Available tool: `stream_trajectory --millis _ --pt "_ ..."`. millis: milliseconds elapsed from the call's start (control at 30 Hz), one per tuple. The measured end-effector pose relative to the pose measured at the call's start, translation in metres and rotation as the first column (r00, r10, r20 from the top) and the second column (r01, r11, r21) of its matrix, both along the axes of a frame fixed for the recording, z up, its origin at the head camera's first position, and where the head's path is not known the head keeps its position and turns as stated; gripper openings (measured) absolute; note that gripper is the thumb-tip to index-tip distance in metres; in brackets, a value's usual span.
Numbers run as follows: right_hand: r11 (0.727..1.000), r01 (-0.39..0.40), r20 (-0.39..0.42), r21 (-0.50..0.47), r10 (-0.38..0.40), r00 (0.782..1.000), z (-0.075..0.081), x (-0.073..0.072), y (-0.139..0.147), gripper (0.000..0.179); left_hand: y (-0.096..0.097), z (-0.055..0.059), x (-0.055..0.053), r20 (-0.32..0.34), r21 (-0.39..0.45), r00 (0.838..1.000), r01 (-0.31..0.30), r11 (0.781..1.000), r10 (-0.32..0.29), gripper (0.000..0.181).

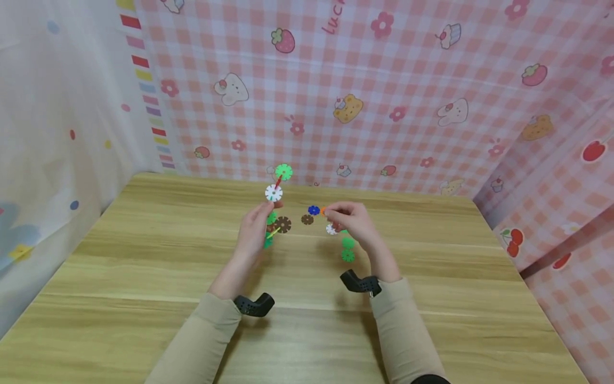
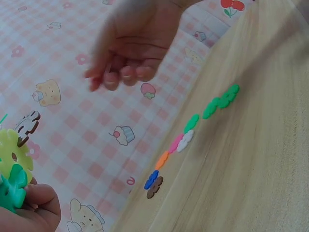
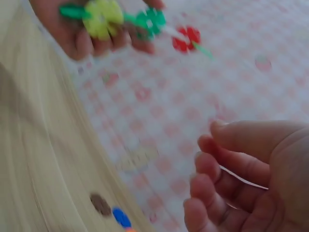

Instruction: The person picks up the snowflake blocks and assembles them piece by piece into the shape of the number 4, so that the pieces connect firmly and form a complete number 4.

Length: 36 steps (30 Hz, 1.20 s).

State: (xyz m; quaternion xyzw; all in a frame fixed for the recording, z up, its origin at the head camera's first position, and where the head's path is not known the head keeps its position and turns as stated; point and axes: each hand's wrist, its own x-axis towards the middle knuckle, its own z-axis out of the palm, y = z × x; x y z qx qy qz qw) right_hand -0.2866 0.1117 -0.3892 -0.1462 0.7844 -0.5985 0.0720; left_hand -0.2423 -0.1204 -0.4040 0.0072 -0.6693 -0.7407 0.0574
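My left hand (image 1: 250, 228) grips a chain of slotted snowflake discs, raised over the table. At its upper end are a green disc (image 1: 288, 172), a red disc (image 1: 278, 183) seen edge-on and a white disc (image 1: 268, 193). A brown disc (image 1: 282, 221) juts from its lower part, and in the left wrist view a yellow disc (image 2: 10, 145) shows by the thumb. The palm hides part of the chain. My right hand (image 3: 251, 179) hovers over the loose discs with fingers loosely bent and nothing between them.
Loose discs lie in a row toward the table's far edge: brown (image 2: 155, 187), blue (image 2: 151, 179), orange (image 2: 162, 160), pink (image 2: 175, 144), white (image 2: 185, 140) and several green ones (image 2: 210, 108). A patterned cloth (image 1: 403, 149) hangs behind the wooden table (image 1: 307, 341).
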Motion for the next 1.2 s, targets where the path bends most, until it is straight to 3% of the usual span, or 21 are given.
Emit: stream_trajectory --millis 267,467,733,933,1200 --pt "0.982 -0.043 0.049 0.185 0.034 0.998 -0.019 -0.014 0.039 0.027 -0.001 0.000 0.000 0.002 -0.014 1.000 -0.003 1.000 0.003 0.041" --pt "0.943 -0.103 0.085 0.316 0.080 0.993 -0.035 -0.017 0.058 0.024 0.000 0.000 0.000 0.004 -0.016 1.000 -0.008 1.000 0.008 0.041" --pt "0.906 -0.229 0.125 0.356 0.196 0.973 -0.051 -0.022 0.066 0.033 0.000 -0.001 -0.001 -0.002 -0.004 1.000 0.008 1.000 -0.008 0.041" --pt "0.885 -0.208 0.129 0.416 0.169 0.977 -0.053 -0.021 0.065 0.035 0.001 0.001 0.000 0.015 -0.016 1.000 0.007 1.000 -0.007 0.040" --pt "0.886 -0.163 0.142 0.435 0.112 0.984 -0.055 -0.021 0.064 0.030 -0.001 0.000 0.000 0.009 -0.015 1.000 0.008 1.000 -0.007 0.041"
